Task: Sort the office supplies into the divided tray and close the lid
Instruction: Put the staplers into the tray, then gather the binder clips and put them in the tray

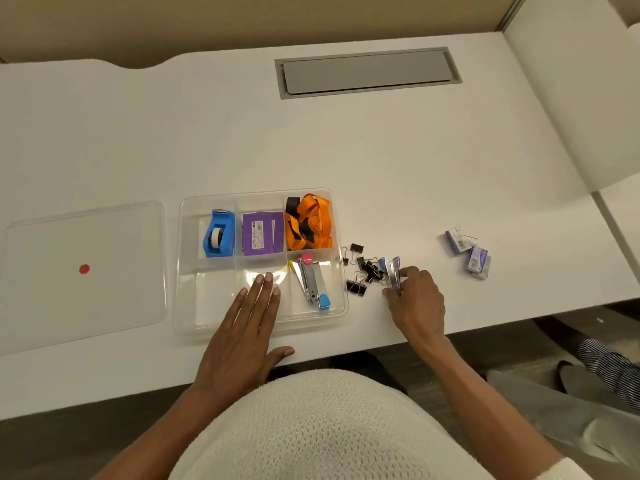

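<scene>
The left hand (242, 336) lies flat, fingers spread, over the near edge of the clear divided tray (341, 308) on the white counter (398, 150). The right hand (417, 306) has its grip clamped on a purple stapler (394, 271), right of the tray beside scattered black binder clips (362, 268). Two staple boxes (467, 249) lie farther right. In the tray: staplers (311, 280) near right; tape dispenser (219, 233), purple box (262, 233), orange lanyard (308, 221) across the far row. The lid (83, 271) lies left, off the tray.

White desk (381, 150) with grey cable hatch (367, 71), beige partition (207, 19) behind, dark floor (485, 344) below.
</scene>
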### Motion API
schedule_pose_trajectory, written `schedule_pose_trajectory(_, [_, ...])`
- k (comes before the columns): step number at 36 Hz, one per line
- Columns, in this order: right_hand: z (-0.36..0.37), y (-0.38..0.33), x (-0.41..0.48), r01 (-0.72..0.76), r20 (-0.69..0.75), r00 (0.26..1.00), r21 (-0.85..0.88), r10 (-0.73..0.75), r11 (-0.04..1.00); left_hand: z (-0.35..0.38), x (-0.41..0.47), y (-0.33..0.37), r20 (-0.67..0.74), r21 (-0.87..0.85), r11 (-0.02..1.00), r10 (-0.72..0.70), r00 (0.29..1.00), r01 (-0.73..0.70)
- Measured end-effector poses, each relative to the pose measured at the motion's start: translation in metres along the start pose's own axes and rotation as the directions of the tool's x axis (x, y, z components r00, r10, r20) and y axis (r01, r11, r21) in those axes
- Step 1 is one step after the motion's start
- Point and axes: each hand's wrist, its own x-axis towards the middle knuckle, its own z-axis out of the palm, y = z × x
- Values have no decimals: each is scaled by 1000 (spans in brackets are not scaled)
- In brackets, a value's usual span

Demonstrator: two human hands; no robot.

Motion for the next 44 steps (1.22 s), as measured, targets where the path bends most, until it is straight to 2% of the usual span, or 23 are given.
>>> schedule_pose_trajectory(5, [-17,-12,3,-78,-41,996,123,83,989,-2,-1,4,24,-3,998,-66,998,66])
schedule_pose_trajectory(8, [-39,-33,-8,11,-139,990,204,18,979,-5,0,7,43,-15,994,-103,994,104])
schedule_pose_trajectory(11, [-53,-61,-23,154,-107,986,237,-132,959,-6,0,8,57,-23,991,-129,990,131])
schedule_pose_trajectory(15, [-37,-95,-38,288,68,952,148,-300,946,-4,0,8,57,-49,991,-123,991,126])
schedule_pose_trajectory(18, [-11,-111,-46,378,129,916,36,-379,925,-4,-1,8,45,-46,992,-115,992,118])
schedule_pose_trajectory(27, [30,-112,-53,464,52,881,-292,-471,836,-5,-3,9,5,-45,994,-99,995,99])
schedule_pose_trajectory(35, [18,-109,-43,437,42,895,-280,-444,855,-10,-3,11,21,-73,991,-113,993,114])
schedule_pose_trajectory(41, [-7,-84,-33,318,-189,928,-51,-322,947,-17,-1,14,38,-153,972,-176,984,179])
schedule_pose_trajectory(44, [-15,-55,-18,257,-176,952,24,-249,966,-32,9,19,42,-232,945,-227,973,230])
